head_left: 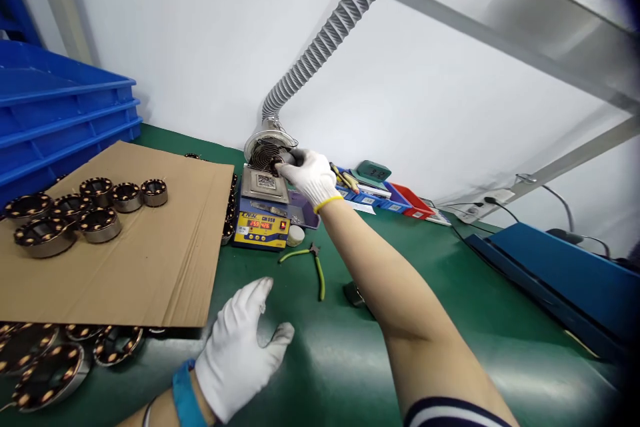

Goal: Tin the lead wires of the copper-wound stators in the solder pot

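Note:
My right hand (309, 175), in a white glove, reaches out to the far side of the bench and closes on the round mouth (267, 149) of the grey ribbed fume hose (330, 30), just above the blue solder pot (263, 207) with its red display. My left hand (240, 353), also gloved, hovers flat over the green mat (435, 327) near me, fingers stretched out and holding nothing. A green-handled cutter (313, 263) lies between the two hands.
A cardboard sheet (150, 260) on the left carries several round wound stators (100, 223); more stators (45, 373) lie under it. Blue crates (60, 107) stack at far left. Small red and blue bins (395, 199) stand by the wall; a blue box (560, 280) sits at right.

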### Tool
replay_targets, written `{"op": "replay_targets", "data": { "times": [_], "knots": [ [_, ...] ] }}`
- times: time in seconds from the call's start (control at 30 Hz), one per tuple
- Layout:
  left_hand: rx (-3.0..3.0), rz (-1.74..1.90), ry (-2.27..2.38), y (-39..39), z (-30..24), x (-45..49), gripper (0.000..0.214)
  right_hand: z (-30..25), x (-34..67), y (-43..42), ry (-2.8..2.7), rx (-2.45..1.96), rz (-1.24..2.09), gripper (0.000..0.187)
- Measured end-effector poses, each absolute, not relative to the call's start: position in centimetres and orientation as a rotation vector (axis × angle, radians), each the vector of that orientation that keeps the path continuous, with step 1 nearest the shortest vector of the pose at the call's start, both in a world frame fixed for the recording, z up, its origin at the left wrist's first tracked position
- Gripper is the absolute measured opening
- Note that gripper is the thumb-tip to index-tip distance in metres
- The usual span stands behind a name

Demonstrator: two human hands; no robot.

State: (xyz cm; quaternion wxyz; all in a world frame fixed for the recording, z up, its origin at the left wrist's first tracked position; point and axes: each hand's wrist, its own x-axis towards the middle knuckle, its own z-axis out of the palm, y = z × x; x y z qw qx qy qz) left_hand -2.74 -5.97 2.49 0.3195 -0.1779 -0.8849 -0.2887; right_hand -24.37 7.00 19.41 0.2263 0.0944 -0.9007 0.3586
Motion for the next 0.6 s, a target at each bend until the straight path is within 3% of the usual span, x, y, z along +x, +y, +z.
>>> {"op": "replay_targets", "data": {
  "times": [0.17,0.27,0.47,0.6],
  "knots": [
    [-0.326,-1.045,-2.339,-5.9,2.4,-2.8,0.064,14.4,-15.6,6.5,-2.306,0.082,2.119,0.074],
    [-0.321,-1.069,-2.282,-5.9,2.2,-2.7,0.058,10.3,-9.5,5.2,-2.188,0.047,2.534,0.08],
    [-0.053,-1.757,-2.14,-6.0,3.2,-3.1,0.059,5.6,-4.3,6.5,-2.31,0.475,2.63,0.081],
    [-0.028,-2.191,-2.16,-6.3,6.1,-3.0,0.071,5.1,-6.1,8.1,-2.2,0.478,3.011,0.081]
  ]
}}
